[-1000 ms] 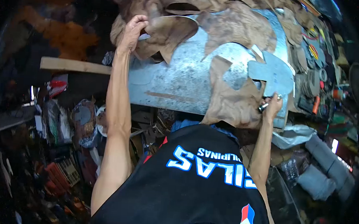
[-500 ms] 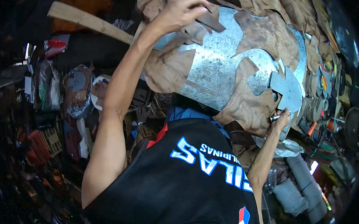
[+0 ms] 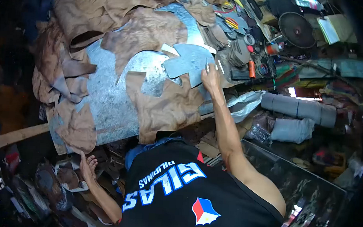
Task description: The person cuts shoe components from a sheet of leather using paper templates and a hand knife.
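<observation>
My right hand (image 3: 210, 77) is closed around a slim silver pen (image 3: 207, 67) and rests at the right edge of a grey cut-out template (image 3: 188, 60). Under and beside that template lies a brown leather piece (image 3: 163, 108) with notched edges. My left hand (image 3: 88, 166) hangs off the table's near left edge, fingers apart and holding nothing. Just above it is a rounded leather piece (image 3: 78, 128). These pieces lie on a shiny metal sheet (image 3: 112, 96). Small dark leather scraps (image 3: 78, 69) sit on its left side.
Large leather hides (image 3: 113, 1) are heaped along the far side. Scissors (image 3: 231, 23), tape rolls and an orange-bodied tool (image 3: 252, 69) crowd the right. A wooden plank (image 3: 20, 136) juts out at left. Grey rolls (image 3: 298, 108) lie to the right.
My left hand has come down from over the far leather scraps to the near left edge. My right hand has moved up along the template, still with the pen. The view has turned right.
</observation>
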Demonstrator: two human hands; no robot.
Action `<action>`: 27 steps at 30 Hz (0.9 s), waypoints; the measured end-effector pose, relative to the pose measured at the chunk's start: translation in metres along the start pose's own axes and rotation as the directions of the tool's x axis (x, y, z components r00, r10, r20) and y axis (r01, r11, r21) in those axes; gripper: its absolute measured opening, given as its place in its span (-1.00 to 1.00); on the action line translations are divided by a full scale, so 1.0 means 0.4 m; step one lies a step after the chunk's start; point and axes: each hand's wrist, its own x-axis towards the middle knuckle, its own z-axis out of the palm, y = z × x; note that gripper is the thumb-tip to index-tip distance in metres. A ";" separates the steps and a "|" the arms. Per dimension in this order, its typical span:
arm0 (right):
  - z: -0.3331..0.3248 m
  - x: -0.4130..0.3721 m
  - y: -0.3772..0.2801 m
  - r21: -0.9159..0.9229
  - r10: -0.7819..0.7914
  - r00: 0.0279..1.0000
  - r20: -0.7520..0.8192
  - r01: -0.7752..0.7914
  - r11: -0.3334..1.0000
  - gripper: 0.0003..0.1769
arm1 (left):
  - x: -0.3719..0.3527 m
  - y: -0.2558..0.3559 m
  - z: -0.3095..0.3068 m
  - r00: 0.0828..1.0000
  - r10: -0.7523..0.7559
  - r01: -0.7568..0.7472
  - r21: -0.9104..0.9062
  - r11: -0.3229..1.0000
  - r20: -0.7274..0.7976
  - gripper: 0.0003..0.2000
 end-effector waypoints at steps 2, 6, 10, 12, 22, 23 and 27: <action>-0.016 0.095 0.017 -0.091 -0.099 0.988 -0.117 0.089 0.992 -0.61 | 0.012 0.011 0.038 1.000 0.019 -0.018 -0.053 0.998 0.014 -0.45; -0.034 0.240 0.156 -0.143 -0.069 0.961 -0.269 0.031 0.989 -0.64 | 0.026 0.021 0.039 0.991 0.134 -0.133 -0.042 0.990 0.027 -0.54; -0.039 0.280 0.269 -0.278 0.167 0.986 -0.014 -0.164 0.947 -0.68 | -0.012 0.040 0.045 0.974 0.222 -0.225 0.092 0.970 0.049 -0.69; -0.037 0.274 0.258 -0.289 0.184 0.983 0.013 -0.173 0.942 -0.70 | -0.004 0.039 0.029 0.968 0.249 -0.251 0.111 0.962 0.033 -0.70; 0.065 0.561 0.053 -0.424 -0.561 0.806 -0.188 0.449 0.787 -0.64 | -0.032 0.063 0.087 0.925 0.377 -0.364 -0.167 0.916 0.051 -0.60; 0.108 0.618 0.041 -0.477 -0.540 0.827 -0.155 0.415 0.774 -0.63 | -0.045 0.065 0.092 0.910 0.403 -0.377 -0.216 0.901 0.096 -0.60; 0.289 0.841 0.032 -0.618 -0.328 0.943 0.056 0.291 0.730 -0.52 | -0.125 0.060 0.261 0.924 0.354 -0.286 -0.353 0.891 0.143 -0.66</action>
